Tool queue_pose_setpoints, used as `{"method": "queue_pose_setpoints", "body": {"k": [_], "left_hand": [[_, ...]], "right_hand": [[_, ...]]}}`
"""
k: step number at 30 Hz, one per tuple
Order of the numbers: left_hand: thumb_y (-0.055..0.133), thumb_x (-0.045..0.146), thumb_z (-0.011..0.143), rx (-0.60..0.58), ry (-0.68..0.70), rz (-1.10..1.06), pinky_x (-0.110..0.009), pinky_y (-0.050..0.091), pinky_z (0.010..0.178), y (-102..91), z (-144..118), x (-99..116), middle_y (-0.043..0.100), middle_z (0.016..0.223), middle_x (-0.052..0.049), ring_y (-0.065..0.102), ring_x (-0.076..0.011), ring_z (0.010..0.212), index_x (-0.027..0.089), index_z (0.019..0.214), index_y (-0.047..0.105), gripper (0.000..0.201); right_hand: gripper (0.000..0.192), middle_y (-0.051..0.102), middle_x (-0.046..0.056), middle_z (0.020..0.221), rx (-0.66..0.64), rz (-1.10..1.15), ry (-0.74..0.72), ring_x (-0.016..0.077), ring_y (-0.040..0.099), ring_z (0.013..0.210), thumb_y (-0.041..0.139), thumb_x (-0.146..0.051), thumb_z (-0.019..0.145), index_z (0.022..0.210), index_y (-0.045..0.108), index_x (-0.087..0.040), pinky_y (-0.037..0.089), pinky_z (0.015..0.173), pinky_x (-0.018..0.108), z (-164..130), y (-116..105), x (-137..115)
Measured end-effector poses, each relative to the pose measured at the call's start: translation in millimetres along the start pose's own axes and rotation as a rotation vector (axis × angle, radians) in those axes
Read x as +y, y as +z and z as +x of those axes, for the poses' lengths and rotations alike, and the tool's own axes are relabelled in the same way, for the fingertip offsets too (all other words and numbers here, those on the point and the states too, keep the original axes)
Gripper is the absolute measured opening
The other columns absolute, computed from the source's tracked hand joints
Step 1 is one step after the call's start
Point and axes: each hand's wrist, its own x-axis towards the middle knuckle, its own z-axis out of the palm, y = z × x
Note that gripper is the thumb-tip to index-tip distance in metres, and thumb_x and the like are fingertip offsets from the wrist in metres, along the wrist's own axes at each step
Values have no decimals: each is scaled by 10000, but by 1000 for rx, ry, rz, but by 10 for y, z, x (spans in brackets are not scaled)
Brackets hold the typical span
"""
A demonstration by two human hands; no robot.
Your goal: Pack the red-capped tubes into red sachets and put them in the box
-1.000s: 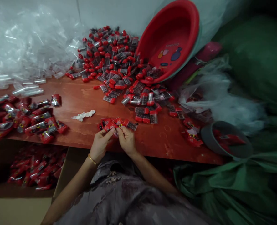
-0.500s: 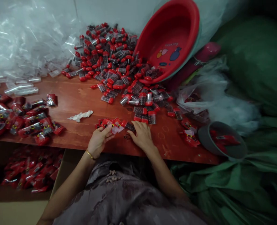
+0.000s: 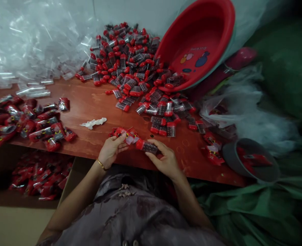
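My left hand (image 3: 113, 149), with a gold bangle at the wrist, is closed on red printed wrappers (image 3: 124, 133) just above the front part of the table. My right hand (image 3: 167, 160) pinches a small clear tube (image 3: 149, 147) by its far end. Dark contents fill the tube, and its red cap points left toward the wrappers, almost touching them. Several more red-capped tubes (image 3: 163, 126) lie just beyond my right hand. To the left sits a heap of tubes in red wrappers (image 3: 42, 126).
A large pile of red-capped tubes (image 3: 130, 65) spills from a tilted red basin (image 3: 207, 44). Clear empty sleeves (image 3: 33, 91) lie at the left back. A white scrap (image 3: 94, 123) is mid-table. At right stands a grey bowl (image 3: 229, 155); below left, a box (image 3: 71, 174) holds red packs.
My right hand has picked up a red-capped tube from the table and turned its cap toward the wrappers in my left hand. The whole view has shifted slightly.
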Motion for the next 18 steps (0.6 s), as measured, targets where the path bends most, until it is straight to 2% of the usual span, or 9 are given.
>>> {"method": "queue_pose_setpoints", "body": {"k": [4, 8, 13, 18], "left_hand": [[847, 329, 527, -21, 11, 35, -246, 522, 601, 82, -28, -36, 702, 650, -41, 651, -140, 572, 123, 701, 644, 338], [852, 328, 511, -52, 24, 14, -243, 526, 614, 67, -69, -61, 694, 633, -25, 633, -119, 548, 125, 649, 639, 326], [852, 334, 513, 12, 99, 10, -246, 530, 637, 3, -57, -89, 706, 686, -31, 635, -117, 585, 119, 726, 674, 352], [844, 388, 511, -37, 77, 79, -257, 523, 625, 15, -31, -77, 704, 678, -47, 629, -127, 569, 114, 703, 688, 369]], "right_hand": [[345, 681, 41, 1049, -46, -8, -44, 186, 651, 955, 599, -201, 804, 1145, 563, -246, 520, 842, 303, -25, -13, -143], [357, 679, 47, 1059, -31, -12, -30, 186, 654, 944, 607, -205, 792, 1145, 569, -237, 525, 839, 304, -9, 62, -94], [352, 685, 61, 1046, -17, 17, 5, 188, 659, 917, 617, -239, 789, 1139, 580, -220, 527, 840, 321, -34, 122, -62], [341, 691, 49, 1027, -31, 24, 39, 188, 663, 888, 615, -242, 784, 1124, 589, -233, 534, 816, 325, -48, 101, -106]]}}
